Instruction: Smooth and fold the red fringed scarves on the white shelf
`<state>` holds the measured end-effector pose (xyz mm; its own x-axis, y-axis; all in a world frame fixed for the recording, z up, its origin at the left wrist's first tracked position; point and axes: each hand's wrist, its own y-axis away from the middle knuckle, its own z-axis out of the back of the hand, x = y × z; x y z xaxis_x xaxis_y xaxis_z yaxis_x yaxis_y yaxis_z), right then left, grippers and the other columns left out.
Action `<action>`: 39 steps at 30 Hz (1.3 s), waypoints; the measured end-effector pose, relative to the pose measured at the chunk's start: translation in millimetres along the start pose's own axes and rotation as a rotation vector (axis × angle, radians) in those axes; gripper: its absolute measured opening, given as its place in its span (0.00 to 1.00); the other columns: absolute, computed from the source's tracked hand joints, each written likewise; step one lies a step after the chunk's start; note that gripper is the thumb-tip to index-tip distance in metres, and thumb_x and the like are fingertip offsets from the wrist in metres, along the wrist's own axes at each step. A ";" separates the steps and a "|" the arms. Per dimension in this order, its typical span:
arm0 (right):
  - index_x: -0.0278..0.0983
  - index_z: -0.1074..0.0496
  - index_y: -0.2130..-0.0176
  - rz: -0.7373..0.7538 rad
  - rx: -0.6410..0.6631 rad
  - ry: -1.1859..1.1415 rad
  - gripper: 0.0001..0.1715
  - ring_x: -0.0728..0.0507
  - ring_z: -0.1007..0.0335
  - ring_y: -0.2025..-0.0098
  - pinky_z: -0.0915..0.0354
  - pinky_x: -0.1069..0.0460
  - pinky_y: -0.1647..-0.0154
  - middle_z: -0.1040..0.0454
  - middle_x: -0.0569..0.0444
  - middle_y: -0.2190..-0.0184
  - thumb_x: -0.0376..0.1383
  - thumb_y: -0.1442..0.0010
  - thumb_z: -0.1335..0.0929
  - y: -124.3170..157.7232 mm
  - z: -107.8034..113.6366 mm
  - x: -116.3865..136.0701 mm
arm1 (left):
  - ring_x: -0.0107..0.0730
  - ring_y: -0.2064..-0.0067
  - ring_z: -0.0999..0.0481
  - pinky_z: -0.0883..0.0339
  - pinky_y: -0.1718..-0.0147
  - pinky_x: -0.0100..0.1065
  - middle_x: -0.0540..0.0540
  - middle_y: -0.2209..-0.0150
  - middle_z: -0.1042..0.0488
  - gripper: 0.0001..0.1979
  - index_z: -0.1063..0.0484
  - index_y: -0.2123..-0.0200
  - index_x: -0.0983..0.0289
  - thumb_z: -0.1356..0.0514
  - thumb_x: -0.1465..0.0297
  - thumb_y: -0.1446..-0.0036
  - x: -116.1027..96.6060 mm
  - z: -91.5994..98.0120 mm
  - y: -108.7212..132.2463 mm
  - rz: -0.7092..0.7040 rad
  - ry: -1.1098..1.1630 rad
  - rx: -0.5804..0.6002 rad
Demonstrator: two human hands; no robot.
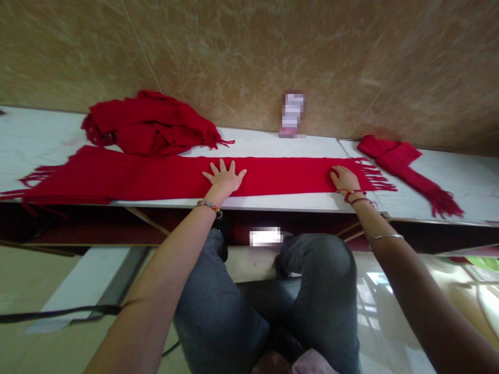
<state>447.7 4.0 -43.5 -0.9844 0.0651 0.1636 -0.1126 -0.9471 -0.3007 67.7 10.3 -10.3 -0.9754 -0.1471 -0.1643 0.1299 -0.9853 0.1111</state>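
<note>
A long red scarf [288, 176] lies stretched flat along the white table, with fringes at both ends. My left hand [224, 178] rests palm down on its middle, fingers spread wide. Near the right fringe, my right hand [344, 179] lies on the scarf with its fingers stretched out and lightly bent. A crumpled heap of red scarves [150, 122] sits behind the left part of the flat scarf. To the right, a smaller folded red scarf [409, 166] lies at a slant, its fringe toward the front edge.
The white table [460, 171] stands against a brown marbled wall [234, 62]. A blurred upright item [292, 114] leans on the wall at the back. Below the front edge are a dark shelf and my knees.
</note>
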 end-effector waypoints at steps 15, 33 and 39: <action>0.33 0.30 0.47 -0.014 0.013 0.013 0.26 0.37 0.37 0.42 0.40 0.39 0.43 0.31 0.42 0.44 0.39 0.39 0.43 0.6 1.6 0.9 | 0.63 0.32 0.64 0.64 0.40 0.67 0.59 0.30 0.62 0.37 0.55 0.32 0.59 0.64 0.47 0.40 -1.0 3.0 2.5 0.005 -0.009 0.017; 0.32 0.29 0.47 -0.007 -0.007 0.010 0.24 0.37 0.36 0.43 0.39 0.41 0.44 0.30 0.42 0.45 0.38 0.38 0.41 -0.9 -1.8 -2.1 | 0.63 0.32 0.63 0.63 0.40 0.67 0.60 0.30 0.61 0.36 0.54 0.32 0.59 0.63 0.48 0.39 -1.9 4.4 4.0 -0.001 -0.014 0.010; 0.32 0.30 0.46 -0.009 0.008 0.017 0.25 0.37 0.36 0.42 0.40 0.41 0.44 0.30 0.42 0.44 0.37 0.38 0.41 -0.4 0.0 -1.2 | 0.63 0.32 0.63 0.63 0.40 0.67 0.59 0.30 0.61 0.37 0.55 0.32 0.59 0.63 0.48 0.39 -1.6 3.5 2.5 0.001 -0.020 0.016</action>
<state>448.9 4.3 -43.6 -0.9854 0.0791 0.1505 -0.1207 -0.9489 -0.2917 69.0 8.3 -6.3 -0.9785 -0.1466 -0.1450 0.1286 -0.9836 0.1267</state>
